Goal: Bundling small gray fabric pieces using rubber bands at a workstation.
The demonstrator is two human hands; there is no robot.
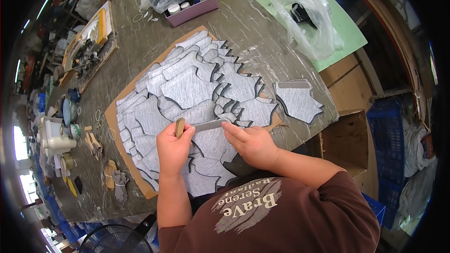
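Low over a large pile of grey cut pieces (190, 89) with dark edges, I hold one such grey cut piece (211, 144). A darker grey strip (209, 125) runs along its far edge. My left hand (174, 146) is closed at the strip's left end, with a short tan stick-like tool (179, 127) standing up between thumb and fingers; its lower part is hidden. At the other end, my right hand (253, 146) grips the piece's corner, its fingertips on the strip. To the right lies a separate cut piece (300, 100) with a similar strip.
Brown cardboard (112, 117) lies under the pile. A purple box (193, 13) with jars stands at the far side, near a clear plastic bag (304, 18) on a green board (351, 42). Bundled gloves (121, 185) and a white bottle (61, 144) are at left.
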